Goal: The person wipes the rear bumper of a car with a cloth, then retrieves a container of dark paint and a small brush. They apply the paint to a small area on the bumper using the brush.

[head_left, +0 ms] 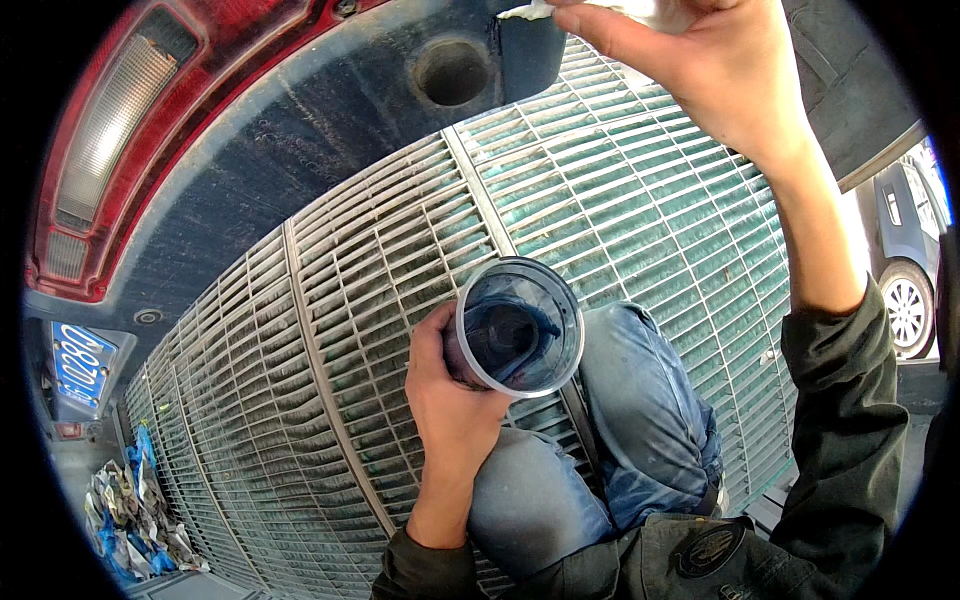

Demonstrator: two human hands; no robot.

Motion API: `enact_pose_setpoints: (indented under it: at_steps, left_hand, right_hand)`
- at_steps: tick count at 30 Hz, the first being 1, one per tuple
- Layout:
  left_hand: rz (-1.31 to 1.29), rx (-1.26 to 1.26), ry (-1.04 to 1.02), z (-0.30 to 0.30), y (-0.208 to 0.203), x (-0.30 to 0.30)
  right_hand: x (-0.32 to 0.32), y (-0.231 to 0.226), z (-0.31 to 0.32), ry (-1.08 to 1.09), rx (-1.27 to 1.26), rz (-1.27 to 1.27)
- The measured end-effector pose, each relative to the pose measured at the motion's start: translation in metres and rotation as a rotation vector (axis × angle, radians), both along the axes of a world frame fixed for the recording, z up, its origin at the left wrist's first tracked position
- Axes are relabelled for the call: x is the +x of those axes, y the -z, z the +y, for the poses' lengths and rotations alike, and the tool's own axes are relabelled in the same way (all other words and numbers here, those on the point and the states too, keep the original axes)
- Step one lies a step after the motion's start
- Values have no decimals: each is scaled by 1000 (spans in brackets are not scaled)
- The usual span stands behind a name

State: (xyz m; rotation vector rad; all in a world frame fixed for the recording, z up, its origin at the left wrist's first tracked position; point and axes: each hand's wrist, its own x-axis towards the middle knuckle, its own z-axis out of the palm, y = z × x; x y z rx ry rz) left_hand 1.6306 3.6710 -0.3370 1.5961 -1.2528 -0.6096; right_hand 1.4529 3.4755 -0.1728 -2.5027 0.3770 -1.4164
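Observation:
My left hand is wrapped round the side of a clear plastic cup, low over my bent knees. Dark blue liquid, which looks like paint, lies in the cup and stains its inner wall. Raised to the upper right, my right hand pinches a piece of white cloth or paper, partly cut off by the frame's top edge. A tip of that white piece meets the edge of a dark blue car bumper. A round hole opens in the bumper to the left of this hand.
A red and clear tail light and a blue licence plate are on the car's left side. Slatted metal grating forms the floor. Crumpled paper and plastic lie at lower left. Another car stands far right.

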Motion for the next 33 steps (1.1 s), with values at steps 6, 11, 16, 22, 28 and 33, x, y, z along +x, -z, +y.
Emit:
enact_pose_setpoints:
  at_steps: [6, 11, 16, 22, 28, 33]
  left_hand:
    - [-18, 8, -2, -1, -4, -2]
    - [87, -17, 17, -2, 1, -1]
    - [92, 15, 2, -5, 1, -3]
    - [-102, 30, -19, -6, 3, -6]
    - [-107, 34, -46, -6, 0, -11]
    - [-178, 37, -53, -5, -5, -13]
  right_hand:
    - [-5, 6, -11, -22, -7, 6]
    - [-30, 26, 9, -38, 159, 91]
    - [-41, 66, 52, -125, 511, 222]
    - [-44, 93, 58, -179, 500, 263]
    - [-42, 96, 58, -199, 458, 319]
    - [-41, 95, 58, -196, 395, 338]
